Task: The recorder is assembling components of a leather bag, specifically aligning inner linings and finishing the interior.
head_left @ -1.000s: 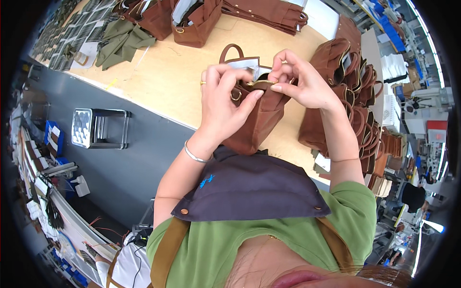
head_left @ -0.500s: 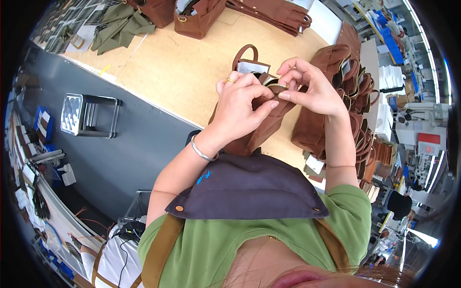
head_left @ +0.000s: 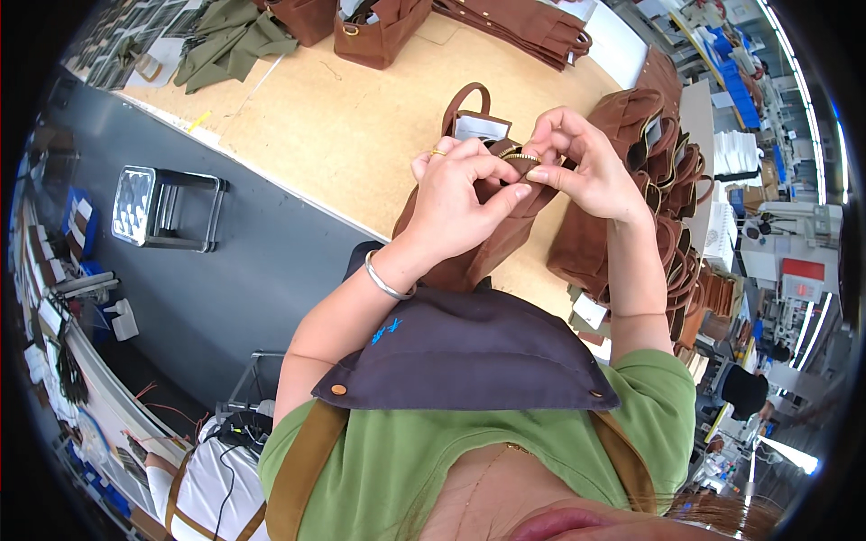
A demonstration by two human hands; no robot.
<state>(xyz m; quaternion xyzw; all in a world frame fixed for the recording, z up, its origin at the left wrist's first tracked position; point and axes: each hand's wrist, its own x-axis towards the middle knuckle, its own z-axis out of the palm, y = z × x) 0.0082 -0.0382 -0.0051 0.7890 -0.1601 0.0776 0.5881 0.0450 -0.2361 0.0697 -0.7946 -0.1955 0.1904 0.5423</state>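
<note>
A brown handbag (head_left: 492, 248) stands at the table edge right in front of my apron, its top opening facing up. Along that opening runs a zipper (head_left: 520, 157) with brass-coloured teeth. My left hand (head_left: 458, 200) pinches the bag's zippered edge between thumb and bent fingers. On the other side of the teeth, my right hand (head_left: 582, 171) grips the same edge with thumb and forefinger. Beyond the hands, a looped handle (head_left: 487, 97) rises, with a pale label or pocket (head_left: 483, 127) beneath it. My fingers cover part of the zipper; no slider can be made out.
To the right, several brown bags (head_left: 595, 225) stand packed together. More brown bags (head_left: 383, 34) and stacked brown pieces (head_left: 519, 27) lie at the far side, with olive fabric (head_left: 233, 41) at far left. A stool (head_left: 167, 207) stands on the floor left of the table (head_left: 334, 117).
Both hands keep their hold on the zippered edge, with only slight finger shifts. More of the curved teeth shows between them. The whole view has shifted slightly.
</note>
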